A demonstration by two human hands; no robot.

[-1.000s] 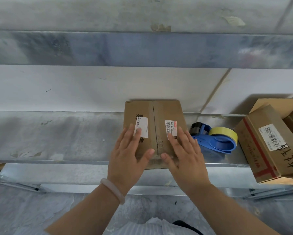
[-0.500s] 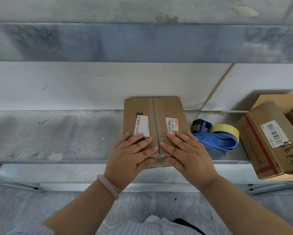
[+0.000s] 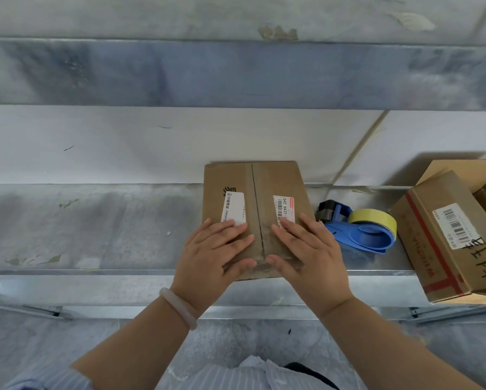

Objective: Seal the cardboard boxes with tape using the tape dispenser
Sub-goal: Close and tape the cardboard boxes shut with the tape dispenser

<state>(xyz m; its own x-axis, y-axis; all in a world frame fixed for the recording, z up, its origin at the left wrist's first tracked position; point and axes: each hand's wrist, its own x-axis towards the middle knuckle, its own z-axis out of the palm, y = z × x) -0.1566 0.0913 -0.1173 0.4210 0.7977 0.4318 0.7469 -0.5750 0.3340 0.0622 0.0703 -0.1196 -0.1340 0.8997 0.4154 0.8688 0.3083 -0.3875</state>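
A brown cardboard box [image 3: 264,181] with two white labels lies on the metal shelf [image 3: 95,226], its top flaps closed along a centre seam. My left hand [image 3: 213,257] presses flat on the left flap near the front edge. My right hand [image 3: 306,254] presses flat on the right flap, fingers straight. The thumbs lie either side of the seam. A blue tape dispenser [image 3: 360,235] with a yellow tape roll lies on its side just right of the box, untouched.
More cardboard boxes [image 3: 444,232] are stacked at the right end of the shelf, one with red tape and a barcode label. A white wall panel stands behind the shelf. A grey floor lies below the shelf's front edge.
Both hands slid back toward the box's front edge, then shifted slightly apart from the seam. The box and dispenser stayed put.
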